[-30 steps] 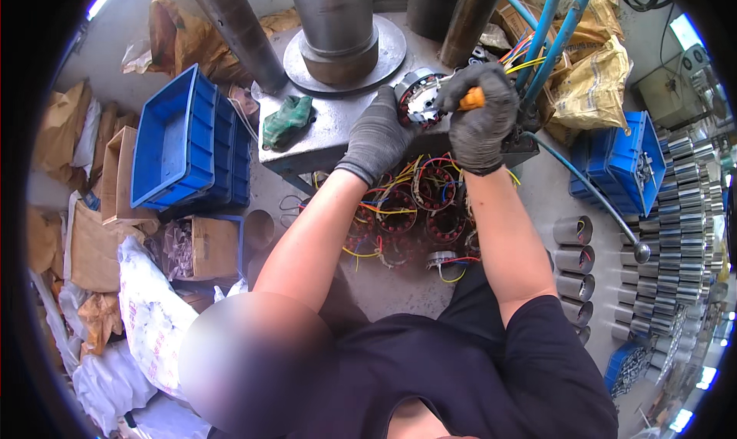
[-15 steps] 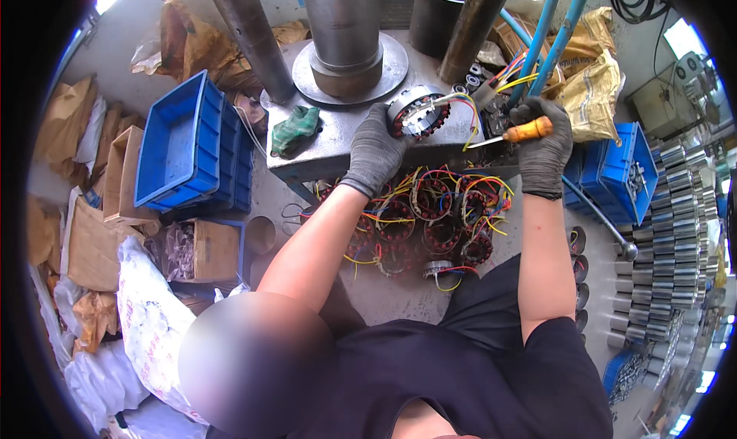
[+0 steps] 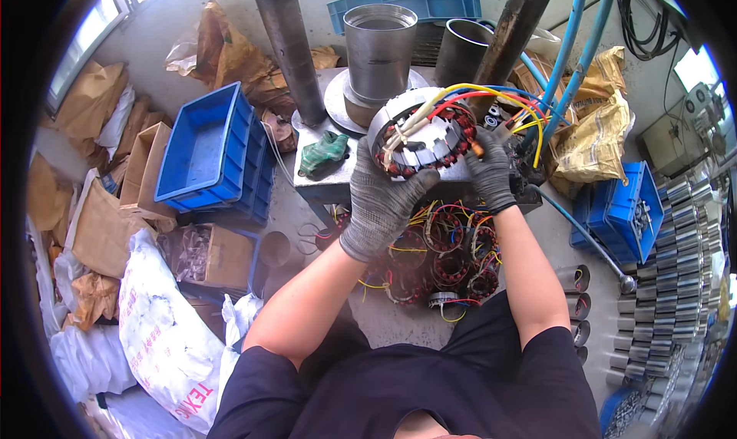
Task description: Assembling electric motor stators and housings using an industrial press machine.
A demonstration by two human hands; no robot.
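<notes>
A round motor stator (image 3: 424,134), a silver ring with copper windings and yellow, red, blue and white leads, is held up above the steel bench (image 3: 326,179) and tilted toward me. My gloved left hand (image 3: 381,199) grips its lower left rim. On the ring's right edge rests my gloved right hand (image 3: 491,170), closed on an orange-handled tool (image 3: 477,149) of which only a small orange bit shows. The tool's tip is hidden.
A steel cylinder (image 3: 380,46) and dark posts stand on the bench, beside a green rag (image 3: 322,153). Wired stators (image 3: 441,261) lie piled on the floor below. Blue crates (image 3: 207,151) sit left, another blue crate (image 3: 618,212) and rows of metal sleeves (image 3: 679,285) right, white sacks (image 3: 165,331) lower left.
The stator has come up off the bench toward me and tilted. My right hand with the orange-handled tool moved left onto the stator's right edge.
</notes>
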